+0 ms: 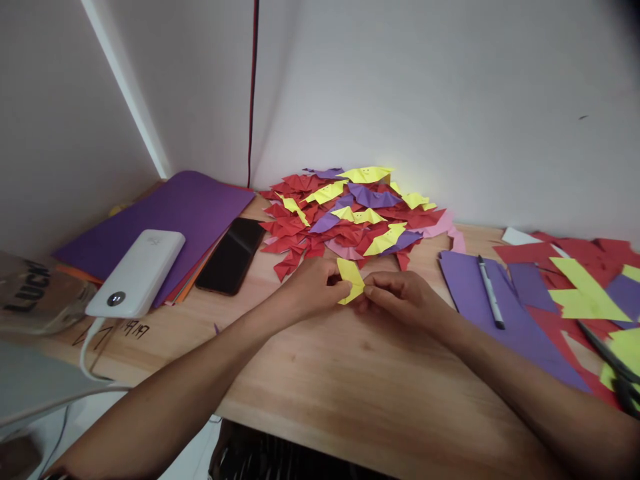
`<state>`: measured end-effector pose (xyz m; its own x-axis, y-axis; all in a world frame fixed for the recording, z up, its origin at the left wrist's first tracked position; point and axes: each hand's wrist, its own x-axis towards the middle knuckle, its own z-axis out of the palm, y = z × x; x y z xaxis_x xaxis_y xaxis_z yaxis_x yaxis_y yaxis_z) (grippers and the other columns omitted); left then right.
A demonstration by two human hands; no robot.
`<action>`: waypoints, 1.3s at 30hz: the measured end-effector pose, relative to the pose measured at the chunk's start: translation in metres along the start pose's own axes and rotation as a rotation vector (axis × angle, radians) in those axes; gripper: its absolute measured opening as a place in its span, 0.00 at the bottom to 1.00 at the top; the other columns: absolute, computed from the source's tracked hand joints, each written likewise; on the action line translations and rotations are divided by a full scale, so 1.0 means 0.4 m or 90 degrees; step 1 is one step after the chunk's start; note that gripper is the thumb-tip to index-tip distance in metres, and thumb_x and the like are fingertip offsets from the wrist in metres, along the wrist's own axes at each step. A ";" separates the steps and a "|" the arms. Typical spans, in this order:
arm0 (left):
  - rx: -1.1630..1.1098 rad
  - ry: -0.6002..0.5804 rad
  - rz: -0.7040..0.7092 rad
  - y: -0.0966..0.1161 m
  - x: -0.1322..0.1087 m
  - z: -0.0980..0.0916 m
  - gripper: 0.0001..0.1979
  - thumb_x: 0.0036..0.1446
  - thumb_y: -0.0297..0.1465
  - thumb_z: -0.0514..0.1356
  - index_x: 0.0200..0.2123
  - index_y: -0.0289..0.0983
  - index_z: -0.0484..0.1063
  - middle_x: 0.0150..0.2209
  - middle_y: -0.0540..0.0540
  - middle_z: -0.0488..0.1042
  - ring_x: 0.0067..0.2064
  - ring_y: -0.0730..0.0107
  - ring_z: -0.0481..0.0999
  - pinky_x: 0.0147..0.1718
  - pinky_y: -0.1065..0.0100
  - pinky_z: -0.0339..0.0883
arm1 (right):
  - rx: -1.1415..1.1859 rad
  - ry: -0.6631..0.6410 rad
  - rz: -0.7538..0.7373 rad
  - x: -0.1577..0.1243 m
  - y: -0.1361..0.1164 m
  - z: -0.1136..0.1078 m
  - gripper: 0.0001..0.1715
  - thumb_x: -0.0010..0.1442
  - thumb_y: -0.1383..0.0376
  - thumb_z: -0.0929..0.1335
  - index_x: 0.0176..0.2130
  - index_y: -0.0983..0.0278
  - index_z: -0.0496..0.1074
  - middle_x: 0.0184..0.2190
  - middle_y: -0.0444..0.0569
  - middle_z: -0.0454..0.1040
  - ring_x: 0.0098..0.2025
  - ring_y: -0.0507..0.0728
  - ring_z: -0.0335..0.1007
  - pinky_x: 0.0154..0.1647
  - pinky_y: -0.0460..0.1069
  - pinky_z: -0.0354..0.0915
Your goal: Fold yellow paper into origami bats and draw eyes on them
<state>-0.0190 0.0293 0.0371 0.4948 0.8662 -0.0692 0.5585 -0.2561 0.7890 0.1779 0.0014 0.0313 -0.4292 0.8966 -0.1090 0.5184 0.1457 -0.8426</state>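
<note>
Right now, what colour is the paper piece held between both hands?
Yellow paper piece, seen in the head view.

Two plain white walls (425, 80) meet in a corner behind the far edge of a light wooden table (325, 393). A thin red-and-black cable (253, 93) hangs straight down that corner to the tabletop. On the left wall a white strip (125, 87) slants upward from the table's far left corner. The right wall is brightest low down, just above the far edge, and greys off toward the top right; a small dark mark (583, 117) sits on it. Black handwriting (133, 329) is scrawled on the wood near the left edge. Below the near edge, pale floor (197, 460) shows.
</note>
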 end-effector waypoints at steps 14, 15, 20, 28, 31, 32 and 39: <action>-0.002 -0.002 0.025 -0.005 0.003 -0.003 0.11 0.51 0.32 0.57 0.19 0.34 0.64 0.21 0.52 0.63 0.25 0.76 0.61 0.23 0.72 0.48 | 0.003 0.027 -0.026 -0.007 -0.007 0.016 0.15 0.63 0.62 0.61 0.27 0.63 0.69 0.25 0.44 0.71 0.27 0.50 0.64 0.28 0.46 0.57; -0.020 -0.012 0.035 -0.008 0.004 -0.003 0.11 0.51 0.33 0.57 0.20 0.34 0.66 0.22 0.52 0.65 0.25 0.75 0.62 0.23 0.72 0.49 | 0.006 0.025 -0.036 -0.007 -0.005 0.014 0.15 0.63 0.60 0.61 0.28 0.63 0.69 0.25 0.44 0.71 0.27 0.50 0.64 0.28 0.46 0.57; -0.123 -0.089 0.088 -0.013 0.001 0.003 0.09 0.54 0.33 0.56 0.27 0.34 0.71 0.26 0.51 0.70 0.28 0.76 0.66 0.26 0.74 0.55 | 0.001 0.016 -0.071 -0.006 0.005 0.008 0.17 0.64 0.58 0.62 0.28 0.63 0.70 0.25 0.44 0.72 0.28 0.50 0.65 0.28 0.46 0.57; -0.207 -0.160 0.090 -0.009 -0.001 -0.007 0.09 0.54 0.34 0.58 0.28 0.33 0.70 0.25 0.51 0.68 0.27 0.76 0.66 0.26 0.75 0.56 | 0.108 -0.076 -0.046 -0.005 0.024 0.000 0.17 0.63 0.55 0.65 0.30 0.63 0.73 0.25 0.44 0.74 0.26 0.49 0.66 0.26 0.45 0.57; -0.209 -0.150 0.054 -0.011 0.000 -0.006 0.10 0.53 0.35 0.59 0.29 0.32 0.71 0.26 0.50 0.69 0.28 0.75 0.67 0.25 0.75 0.57 | 0.109 -0.070 -0.030 -0.004 0.023 0.001 0.19 0.63 0.54 0.65 0.29 0.63 0.73 0.25 0.44 0.74 0.25 0.49 0.65 0.26 0.45 0.57; -0.202 -0.138 0.040 -0.011 0.000 -0.006 0.10 0.52 0.35 0.59 0.29 0.32 0.72 0.26 0.50 0.70 0.28 0.75 0.67 0.25 0.75 0.57 | 0.100 -0.058 -0.022 -0.003 0.022 0.002 0.19 0.63 0.53 0.64 0.28 0.63 0.72 0.24 0.44 0.74 0.25 0.49 0.64 0.26 0.45 0.56; -0.210 -0.101 -0.006 -0.006 -0.003 -0.008 0.08 0.50 0.33 0.60 0.26 0.33 0.72 0.25 0.50 0.70 0.26 0.77 0.65 0.24 0.76 0.55 | 0.105 -0.046 -0.006 0.002 0.027 0.000 0.20 0.64 0.53 0.63 0.29 0.63 0.71 0.27 0.46 0.75 0.28 0.50 0.67 0.30 0.46 0.60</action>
<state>-0.0229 0.0303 0.0372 0.6020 0.7841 -0.1511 0.3320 -0.0736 0.9404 0.1830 0.0038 0.0221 -0.4888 0.8623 -0.1325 0.3882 0.0789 -0.9182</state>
